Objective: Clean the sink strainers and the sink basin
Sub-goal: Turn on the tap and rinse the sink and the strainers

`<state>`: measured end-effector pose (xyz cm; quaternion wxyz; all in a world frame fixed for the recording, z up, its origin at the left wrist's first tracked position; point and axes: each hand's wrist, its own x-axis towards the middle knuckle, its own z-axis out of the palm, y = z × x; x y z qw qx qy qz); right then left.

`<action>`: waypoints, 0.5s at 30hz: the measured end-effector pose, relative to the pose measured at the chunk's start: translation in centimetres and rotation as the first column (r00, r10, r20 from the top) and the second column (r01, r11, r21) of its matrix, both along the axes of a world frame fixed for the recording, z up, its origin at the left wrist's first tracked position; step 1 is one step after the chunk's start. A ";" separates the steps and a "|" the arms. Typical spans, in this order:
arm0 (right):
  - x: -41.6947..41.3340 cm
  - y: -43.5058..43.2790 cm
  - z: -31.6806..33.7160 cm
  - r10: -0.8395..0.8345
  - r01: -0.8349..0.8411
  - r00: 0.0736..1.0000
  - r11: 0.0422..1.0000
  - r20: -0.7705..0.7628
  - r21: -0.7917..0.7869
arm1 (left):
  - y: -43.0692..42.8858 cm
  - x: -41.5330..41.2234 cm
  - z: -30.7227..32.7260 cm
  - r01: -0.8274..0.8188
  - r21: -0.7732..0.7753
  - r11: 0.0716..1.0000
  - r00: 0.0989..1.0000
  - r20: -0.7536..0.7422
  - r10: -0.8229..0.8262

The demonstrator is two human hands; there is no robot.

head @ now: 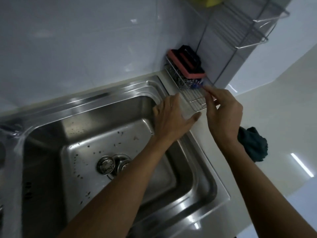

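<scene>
The steel sink basin [82, 127] has dark specks scattered over its floor. Two round metal strainers [105, 164] [122, 164] lie side by side at the drain. My left hand [173, 117] hovers over the basin's far right corner, fingers spread and holding nothing. My right hand [223, 110] reaches to the front edge of a small wire caddy [192, 98] in the wall corner. Its fingertips are pinched together near a blue item [197, 86]; what they grip is unclear. The caddy holds a steel wool scrubber [178, 76] and a pink sponge brush with a black handle [185, 63].
A dark green cloth [253, 145] lies bunched on the white counter right of the sink. A wire shelf [248, 26] hangs on the wall at the upper right, with a yellow object [210, 0] above it. White tiles back the sink.
</scene>
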<state>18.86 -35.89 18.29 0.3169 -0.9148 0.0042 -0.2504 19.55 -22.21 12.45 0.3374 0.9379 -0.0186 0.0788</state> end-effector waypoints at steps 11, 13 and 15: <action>4.4 -2.4 -4.7 -0.087 0.086 0.996 0.978 0.008 -0.190 | -1.5 0.5 -3.2 -0.115 -0.002 0.993 0.993 -0.015 0.115; 4.5 -2.6 -5.1 -0.075 0.074 0.997 0.971 0.003 -0.227 | -1.3 0.3 -3.5 -0.133 0.009 0.991 0.991 -0.023 0.133; 4.7 -2.7 -5.6 -0.072 0.064 0.997 0.958 -0.021 -0.280 | -1.1 0.1 -3.8 -0.142 0.022 0.990 0.990 -0.021 0.143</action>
